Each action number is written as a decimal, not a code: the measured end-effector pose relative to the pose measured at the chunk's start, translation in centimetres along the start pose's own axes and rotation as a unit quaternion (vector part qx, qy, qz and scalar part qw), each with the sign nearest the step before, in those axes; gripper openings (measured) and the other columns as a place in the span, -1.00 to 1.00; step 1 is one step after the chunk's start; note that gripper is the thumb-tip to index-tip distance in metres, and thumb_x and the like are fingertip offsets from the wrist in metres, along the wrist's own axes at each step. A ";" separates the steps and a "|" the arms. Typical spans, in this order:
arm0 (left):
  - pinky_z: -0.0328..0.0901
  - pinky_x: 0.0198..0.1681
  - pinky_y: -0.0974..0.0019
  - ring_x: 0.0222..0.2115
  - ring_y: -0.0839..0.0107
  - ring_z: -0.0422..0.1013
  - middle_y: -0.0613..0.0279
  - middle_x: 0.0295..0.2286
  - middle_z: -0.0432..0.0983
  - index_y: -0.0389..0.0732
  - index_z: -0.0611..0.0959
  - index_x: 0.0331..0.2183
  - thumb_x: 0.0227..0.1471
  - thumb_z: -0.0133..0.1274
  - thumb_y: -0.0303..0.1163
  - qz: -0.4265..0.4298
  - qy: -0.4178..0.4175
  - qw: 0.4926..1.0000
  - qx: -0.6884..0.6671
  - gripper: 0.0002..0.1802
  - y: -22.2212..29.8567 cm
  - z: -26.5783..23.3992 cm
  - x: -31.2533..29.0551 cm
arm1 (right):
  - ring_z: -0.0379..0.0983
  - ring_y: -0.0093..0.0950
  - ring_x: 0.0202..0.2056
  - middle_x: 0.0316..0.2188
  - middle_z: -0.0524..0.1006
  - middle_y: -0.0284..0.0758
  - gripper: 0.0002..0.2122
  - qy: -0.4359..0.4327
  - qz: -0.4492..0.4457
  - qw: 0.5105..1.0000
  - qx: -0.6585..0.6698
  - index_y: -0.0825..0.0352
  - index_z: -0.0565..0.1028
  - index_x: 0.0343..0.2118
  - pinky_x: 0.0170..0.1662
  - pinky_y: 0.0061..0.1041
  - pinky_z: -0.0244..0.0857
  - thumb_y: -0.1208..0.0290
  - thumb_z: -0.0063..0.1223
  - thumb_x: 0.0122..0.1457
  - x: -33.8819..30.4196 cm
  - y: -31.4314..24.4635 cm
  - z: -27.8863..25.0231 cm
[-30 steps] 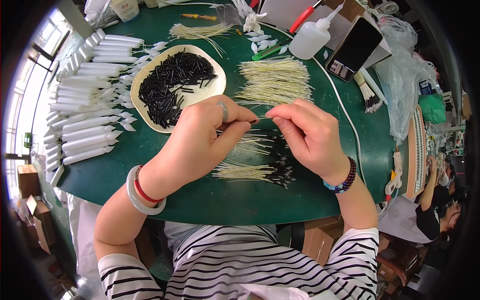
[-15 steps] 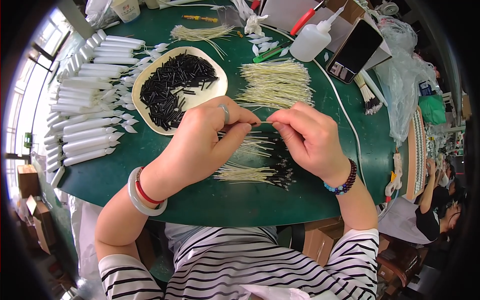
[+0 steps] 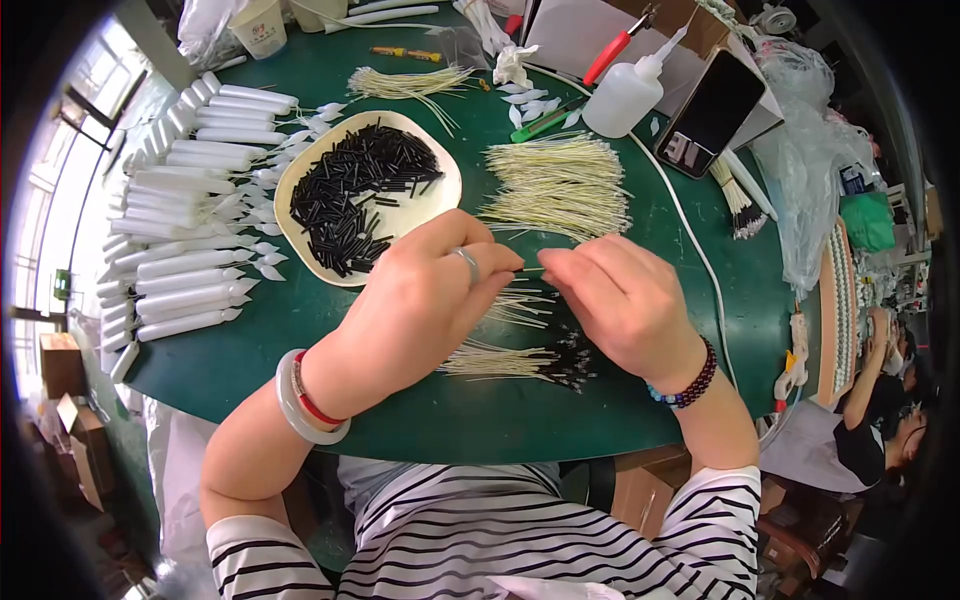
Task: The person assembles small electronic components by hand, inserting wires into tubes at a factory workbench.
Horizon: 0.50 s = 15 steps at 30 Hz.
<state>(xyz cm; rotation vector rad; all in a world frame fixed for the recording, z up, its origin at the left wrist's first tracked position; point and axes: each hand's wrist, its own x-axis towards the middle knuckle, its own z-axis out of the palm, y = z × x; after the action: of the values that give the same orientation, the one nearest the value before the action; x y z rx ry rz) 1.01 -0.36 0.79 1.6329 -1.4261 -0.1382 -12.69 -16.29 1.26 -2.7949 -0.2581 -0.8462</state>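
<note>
Above the middle of the table, my left hand (image 3: 408,305) and my right hand (image 3: 632,305) meet almost tip to tip. Thumb and forefinger of the left are pinched on a short black tube, mostly hidden by the fingers. My right fingers pinch a thin pale wire (image 3: 533,269) that spans the small gap. Just beyond my left hand is a cream dish (image 3: 451,200) of loose black tubes (image 3: 365,165). A pile of pale wires (image 3: 560,185) lies past my right hand. Under and below my hands lie wire bundles (image 3: 500,361) with black ends.
White candle-shaped pieces (image 3: 195,270) fill the left side. At the back stand a white squeeze bottle (image 3: 622,100), a phone (image 3: 712,110), red-handled pliers (image 3: 610,55) and a green cutter (image 3: 548,121). A white cable (image 3: 690,215) crosses the right side, near a glue gun (image 3: 793,365).
The view has shifted a little, so the table sits lower in it. Both hands keep their pinch, fingertips close together; the right fingers have curled in more.
</note>
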 end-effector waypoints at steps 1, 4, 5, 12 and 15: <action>0.31 -0.43 0.36 -0.52 0.29 0.41 0.18 -0.48 0.45 -0.27 0.65 -0.39 -0.17 0.14 -0.63 0.032 0.022 0.999 0.036 -0.83 0.0 0.1 0.0 | 0.42 -0.37 -0.46 -0.52 0.41 -0.31 -0.85 -0.007 0.005 1.000 0.011 0.39 0.47 -0.36 -0.45 -0.50 0.34 0.52 0.13 -0.02 0.0 -0.1 0.1; 0.31 -0.41 0.34 -0.48 0.28 0.40 0.19 -0.45 0.44 -0.25 0.65 -0.43 -0.20 0.18 -0.62 0.043 0.021 0.997 0.068 -0.84 0.1 0.1 0.2 | 0.44 -0.32 -0.47 -0.47 0.48 -0.28 -0.77 -0.015 0.060 0.995 0.082 0.41 0.49 -0.32 -0.40 -0.44 0.35 0.60 0.21 -0.10 0.6 -1.0 0.2; 0.31 -0.41 0.34 -0.48 0.28 0.40 0.19 -0.45 0.44 -0.25 0.65 -0.43 -0.20 0.18 -0.62 0.043 0.022 0.996 0.069 -0.84 0.1 0.0 0.2 | 0.44 -0.32 -0.47 -0.47 0.48 -0.28 -0.77 -0.015 0.058 0.995 0.083 0.41 0.49 -0.32 -0.40 -0.44 0.35 0.60 0.21 -0.10 0.8 -1.0 0.1; 0.30 -0.36 0.31 -0.40 0.28 0.36 0.22 -0.40 0.43 -0.23 0.65 -0.45 -0.29 0.23 -0.59 0.100 0.042 0.990 0.095 -0.80 -0.1 0.3 0.5 | 0.44 -0.33 -0.39 -0.47 0.51 -0.29 -0.85 -0.122 0.079 0.983 0.114 0.35 0.50 -0.37 -0.26 -0.41 0.26 0.45 0.16 -0.02 0.6 0.3 -0.9; 0.32 -0.39 0.30 -0.46 0.29 0.40 0.24 -0.52 0.47 -0.25 0.66 -0.42 -0.29 0.27 -0.53 0.101 0.008 0.992 0.080 -0.77 -0.4 0.5 0.3 | 0.44 -0.32 -0.43 -0.51 0.50 -0.29 -0.85 -0.121 0.124 0.967 0.187 0.35 0.51 -0.37 -0.28 -0.41 0.27 0.44 0.16 -0.01 1.2 0.3 -0.9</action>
<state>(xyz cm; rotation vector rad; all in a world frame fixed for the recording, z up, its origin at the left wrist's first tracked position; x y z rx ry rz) 1.10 -0.91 0.40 1.6023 -1.6140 0.1081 -12.13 -16.62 2.58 -2.4980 -0.0880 -0.3537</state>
